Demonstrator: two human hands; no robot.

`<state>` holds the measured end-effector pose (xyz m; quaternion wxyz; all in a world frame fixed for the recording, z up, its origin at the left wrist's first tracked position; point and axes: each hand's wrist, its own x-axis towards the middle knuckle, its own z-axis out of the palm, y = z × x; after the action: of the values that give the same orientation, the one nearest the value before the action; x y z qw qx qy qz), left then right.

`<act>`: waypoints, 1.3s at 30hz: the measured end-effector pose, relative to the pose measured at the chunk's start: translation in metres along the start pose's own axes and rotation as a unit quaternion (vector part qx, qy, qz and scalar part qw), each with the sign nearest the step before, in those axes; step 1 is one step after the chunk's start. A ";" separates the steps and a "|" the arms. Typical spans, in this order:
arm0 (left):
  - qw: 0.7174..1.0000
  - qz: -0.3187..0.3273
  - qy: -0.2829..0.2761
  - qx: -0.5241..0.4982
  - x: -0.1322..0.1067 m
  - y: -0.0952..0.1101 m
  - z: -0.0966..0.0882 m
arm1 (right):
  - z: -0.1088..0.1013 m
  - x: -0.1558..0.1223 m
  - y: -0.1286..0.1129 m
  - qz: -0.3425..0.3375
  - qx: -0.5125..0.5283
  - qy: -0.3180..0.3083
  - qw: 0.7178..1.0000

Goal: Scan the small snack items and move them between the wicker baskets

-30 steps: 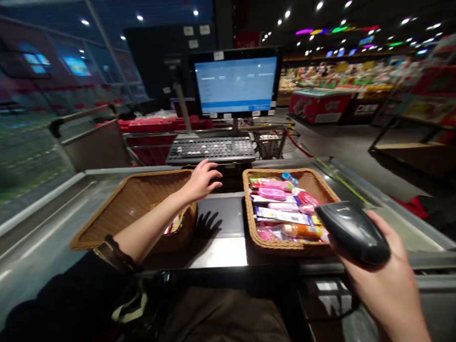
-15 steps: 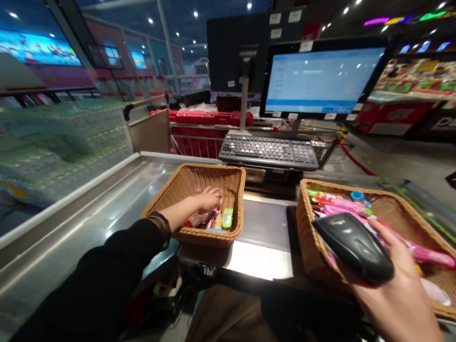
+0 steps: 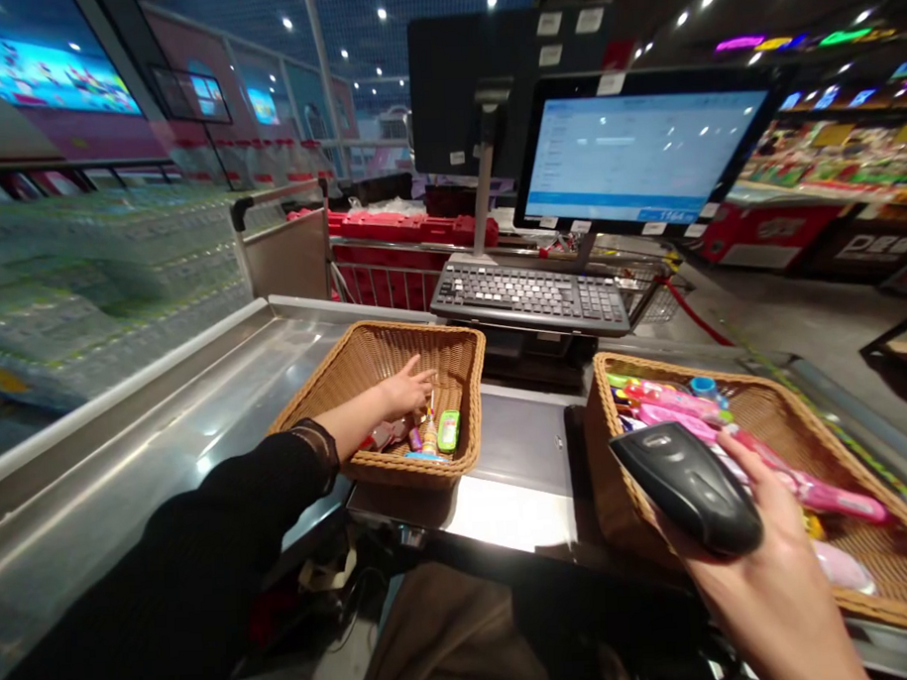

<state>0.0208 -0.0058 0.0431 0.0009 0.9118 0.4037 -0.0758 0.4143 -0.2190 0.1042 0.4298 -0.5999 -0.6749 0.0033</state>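
Note:
My left hand [image 3: 409, 389] reaches into the left wicker basket [image 3: 476, 379], its fingers apart just above several small packaged items. Among them are a bright green package [image 3: 449, 431] and dark reddish packs [image 3: 386, 436]; whether a fingertip touches any of them I cannot tell. My right hand [image 3: 774, 557] is wrapped round a black handheld barcode scanner [image 3: 686, 486], held over the near side of the right wicker basket [image 3: 787, 398]. Inside that basket lie pink toys or packages [image 3: 679, 402] and a small blue round item [image 3: 704, 386]. The scanner hides part of its contents.
Between the baskets lies a flat grey scale plate [image 3: 521, 447]. A keyboard [image 3: 530, 296] and a lit monitor [image 3: 645, 160] stand behind it. The metal counter [image 3: 225, 417] extends left; beyond it are stacked bottle packs [image 3: 123, 252] and a shopping cart [image 3: 384, 283].
My left hand has lifted slightly and its fingers have spread, showing more of the items below. The right hand keeps the barcode scanner in nearly the same place. The whole view has shifted slightly.

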 end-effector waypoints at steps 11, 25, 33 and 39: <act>0.937 -0.097 0.320 0.100 -0.040 -0.009 -0.076 | 0.001 0.000 0.020 -0.044 -0.013 -0.008 0.999; 0.882 0.010 0.470 0.032 0.027 0.116 -0.104 | -0.001 0.013 -0.046 -0.039 0.013 -0.053 0.998; 0.880 0.028 0.475 0.009 0.040 0.132 -0.104 | -0.007 0.010 -0.051 -0.014 0.011 -0.051 0.999; 0.886 0.022 0.463 0.008 0.043 0.133 -0.105 | -0.008 0.010 -0.050 -0.015 0.013 -0.060 0.998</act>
<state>0.1621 -0.0572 0.1329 -0.1919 0.8520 0.3376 0.3512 0.3796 -0.2293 0.1411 0.3960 -0.5827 -0.7085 0.0414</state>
